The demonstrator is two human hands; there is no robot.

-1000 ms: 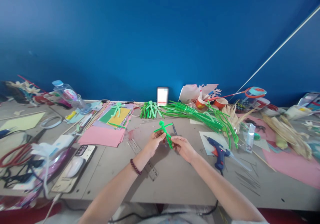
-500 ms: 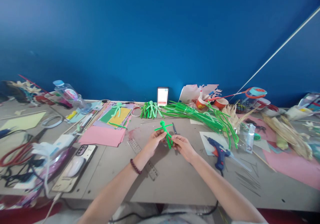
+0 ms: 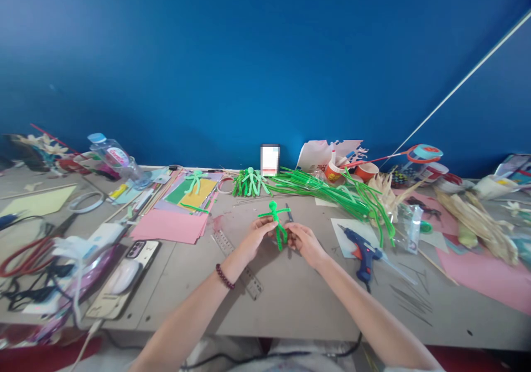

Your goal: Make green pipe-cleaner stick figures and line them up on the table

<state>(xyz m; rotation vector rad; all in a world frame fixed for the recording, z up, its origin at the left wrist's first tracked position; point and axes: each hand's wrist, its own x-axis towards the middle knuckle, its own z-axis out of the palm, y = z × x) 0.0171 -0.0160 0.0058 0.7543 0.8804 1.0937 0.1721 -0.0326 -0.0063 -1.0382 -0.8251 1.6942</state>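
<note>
Between my hands a small green pipe-cleaner figure [image 3: 274, 211] stands upright, with a round head, two arms out to the sides and two legs. My left hand [image 3: 260, 236] pinches its body from the left. My right hand [image 3: 305, 244] has its fingers closed on the figure's right-side leg. Behind my right hand lies a dark pen-like tool [image 3: 289, 213]. A clear ruler [image 3: 251, 282] lies partly under my left forearm. More green figures [image 3: 250, 183] rest together near the wall, and another light green one [image 3: 194, 181] lies on coloured sheets.
Green pipe cleaners [image 3: 332, 192] spread behind my right hand. A blue glue gun [image 3: 365, 253] lies to the right with its cable. Pink paper [image 3: 168, 225], a phone [image 3: 105, 303] and a bottle [image 3: 118, 156] are on the left. A small screen [image 3: 270, 159] leans on the wall.
The held figure has turned more upright, its head shifting slightly right and its legs slightly left. Both hands have stayed nearly in place.
</note>
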